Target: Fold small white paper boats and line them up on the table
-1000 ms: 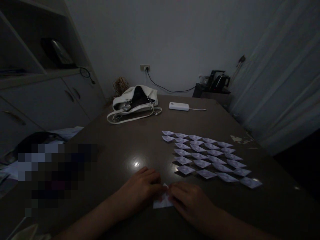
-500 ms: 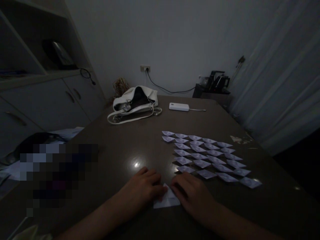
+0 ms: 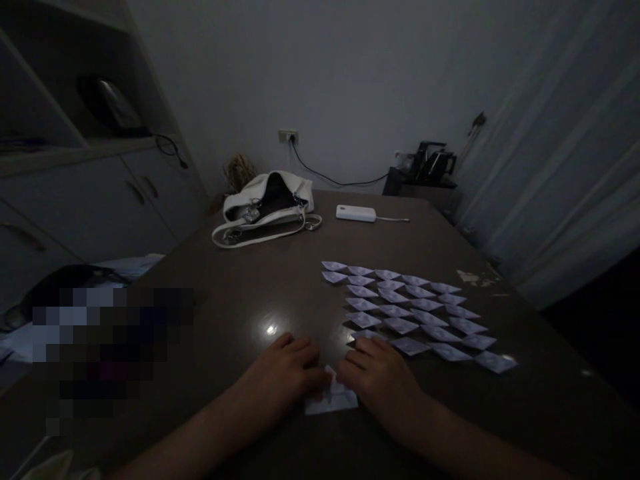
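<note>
A partly folded sheet of white paper (image 3: 333, 403) lies flat on the dark table at the near edge, its pointed top showing between my hands. My left hand (image 3: 291, 368) is closed, its thumb and fingertips pressing the paper's left side. On the other side, my right hand (image 3: 377, 375) has its fingers bent down onto the paper's upper right part. Its fingertips are partly hidden. Just beyond my right hand stand rows of small folded paper boats (image 3: 395, 311), and that hand covers part of the nearest row's left end.
A white handbag (image 3: 270, 200) sits open at the table's back left. Right of it lies a white power bank (image 3: 356, 213) with a short cable. A black kettle (image 3: 440, 165) stands on a side stand behind. Cabinets (image 3: 95, 200) line the left; a pale curtain (image 3: 545, 153) hangs at right.
My right hand's fingers have shifted slightly left and curled more over the paper's top. My left hand keeps its hold. The whole view has shifted a little.
</note>
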{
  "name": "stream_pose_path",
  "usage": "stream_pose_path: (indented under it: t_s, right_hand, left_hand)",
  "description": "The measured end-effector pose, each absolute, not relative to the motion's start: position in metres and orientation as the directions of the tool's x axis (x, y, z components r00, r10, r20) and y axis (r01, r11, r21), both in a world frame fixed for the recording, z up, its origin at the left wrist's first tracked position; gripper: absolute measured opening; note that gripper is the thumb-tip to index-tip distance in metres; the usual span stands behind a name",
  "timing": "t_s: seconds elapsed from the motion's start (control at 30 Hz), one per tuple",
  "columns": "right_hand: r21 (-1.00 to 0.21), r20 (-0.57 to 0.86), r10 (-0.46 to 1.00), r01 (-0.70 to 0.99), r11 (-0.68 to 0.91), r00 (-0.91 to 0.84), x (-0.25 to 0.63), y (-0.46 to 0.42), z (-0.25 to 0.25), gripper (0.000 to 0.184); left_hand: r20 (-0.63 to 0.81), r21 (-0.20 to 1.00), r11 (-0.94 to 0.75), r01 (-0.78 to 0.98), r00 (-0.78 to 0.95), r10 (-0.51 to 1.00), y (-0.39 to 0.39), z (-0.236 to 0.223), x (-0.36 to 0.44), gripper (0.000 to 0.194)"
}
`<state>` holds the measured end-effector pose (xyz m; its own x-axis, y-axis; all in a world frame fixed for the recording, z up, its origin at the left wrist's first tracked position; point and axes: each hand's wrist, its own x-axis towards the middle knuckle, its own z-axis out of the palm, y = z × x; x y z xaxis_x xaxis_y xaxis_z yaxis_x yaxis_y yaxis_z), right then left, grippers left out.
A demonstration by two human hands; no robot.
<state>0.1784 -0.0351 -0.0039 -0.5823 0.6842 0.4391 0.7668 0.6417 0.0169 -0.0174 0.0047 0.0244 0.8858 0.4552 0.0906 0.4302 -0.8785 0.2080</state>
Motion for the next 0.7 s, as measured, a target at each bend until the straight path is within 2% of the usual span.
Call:
stream_pose_path:
  t_s: [0.57, 0.7]
  right_hand:
    - [0.003, 0.262, 0.763, 0.791, 0.612, -0.591, 0.186, -0.041, 0.000, 0.015]
    - [-0.080, 0.189, 0.798, 0.801, 0.593, -0.572, 0.190, -0.042, 0.006, 0.019]
  left_hand:
    - [0.101, 0.240, -0.864, 0.443, 0.873, 0.477, 0.005, 0.017, -0.019, 0.017]
    - [0.087, 0.223, -0.870, 0.439, 0.880, 0.467, 0.005, 0.017, -0.020, 0.012]
